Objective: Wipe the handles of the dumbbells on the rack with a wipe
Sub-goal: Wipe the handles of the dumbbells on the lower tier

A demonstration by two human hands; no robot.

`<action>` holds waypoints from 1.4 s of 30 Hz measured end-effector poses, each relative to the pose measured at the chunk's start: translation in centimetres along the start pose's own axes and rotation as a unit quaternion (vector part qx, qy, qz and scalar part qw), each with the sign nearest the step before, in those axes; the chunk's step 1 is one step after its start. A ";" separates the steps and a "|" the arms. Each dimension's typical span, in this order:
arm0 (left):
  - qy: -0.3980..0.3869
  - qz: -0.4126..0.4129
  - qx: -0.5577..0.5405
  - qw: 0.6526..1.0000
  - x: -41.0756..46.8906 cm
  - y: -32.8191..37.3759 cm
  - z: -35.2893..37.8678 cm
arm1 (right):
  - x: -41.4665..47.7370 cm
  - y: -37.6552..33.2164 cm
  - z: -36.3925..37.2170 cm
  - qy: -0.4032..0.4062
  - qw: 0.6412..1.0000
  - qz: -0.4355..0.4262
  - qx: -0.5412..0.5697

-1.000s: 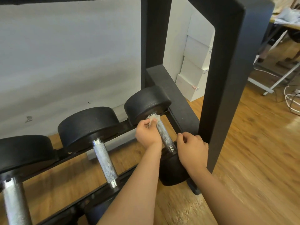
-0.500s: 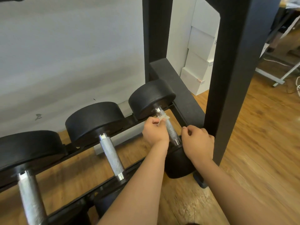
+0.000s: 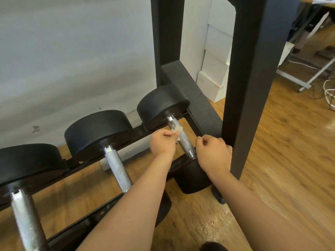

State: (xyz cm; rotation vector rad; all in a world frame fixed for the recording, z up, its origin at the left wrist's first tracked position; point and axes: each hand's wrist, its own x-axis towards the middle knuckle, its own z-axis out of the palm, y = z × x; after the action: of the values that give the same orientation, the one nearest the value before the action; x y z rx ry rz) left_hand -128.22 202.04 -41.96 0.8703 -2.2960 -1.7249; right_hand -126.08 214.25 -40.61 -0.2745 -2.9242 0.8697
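Now I am mid-wipe: my left hand [image 3: 163, 143] pinches the wipe [image 3: 176, 132] against the far part of the handle [image 3: 184, 142] of the dumbbell [image 3: 163, 104] at the right end of the rack [image 3: 204, 104], while my right hand [image 3: 213, 154] sits curled by its near head, gripping something or nothing, I cannot tell. Next, I judge, comes a firm drag down the knurled bar, then the middle handle [image 3: 118, 171]. The rack carries three dumbbells in view; the boxes [image 3: 215, 73] behind are closed.

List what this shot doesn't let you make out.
Head view:
- Wipe: mostly hidden in the left hand.
- Right hand: back faces camera; whether it holds anything, unclear.
- Middle dumbbell: near head behind the left forearm.
- Left dumbbell: cut off by the bottom edge.
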 end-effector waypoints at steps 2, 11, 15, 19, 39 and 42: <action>-0.025 -0.010 0.035 0.999 -0.6 -0.6 0.3 | -0.1 -0.1 -0.1 0.001 1.000 0.002 -0.001; -0.107 -0.083 -0.057 0.989 -0.2 -0.4 -0.5 | -0.1 0.0 -0.3 -0.012 1.000 0.001 0.018; -0.111 -0.051 -0.046 0.991 -0.5 -0.6 -0.7 | -0.1 0.0 -0.3 -0.016 1.000 0.003 0.020; -0.107 -0.014 0.020 0.994 -1.3 -1.3 -0.4 | -0.1 0.0 -0.2 -0.012 1.000 0.006 0.019; -0.210 -0.047 0.050 0.975 -2.2 -1.7 -0.5 | 0.5 0.7 -1.1 -0.088 0.993 -0.022 0.070; -0.222 -0.086 -0.015 0.971 -2.0 -2.2 -0.7 | 0.4 0.7 -1.1 -0.075 0.995 -0.015 0.070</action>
State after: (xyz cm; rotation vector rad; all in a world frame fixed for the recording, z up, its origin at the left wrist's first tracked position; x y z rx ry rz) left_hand -125.49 202.14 -43.35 0.7585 -2.5105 -2.2173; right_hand -126.25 215.45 -40.09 -0.1611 -2.9727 1.1325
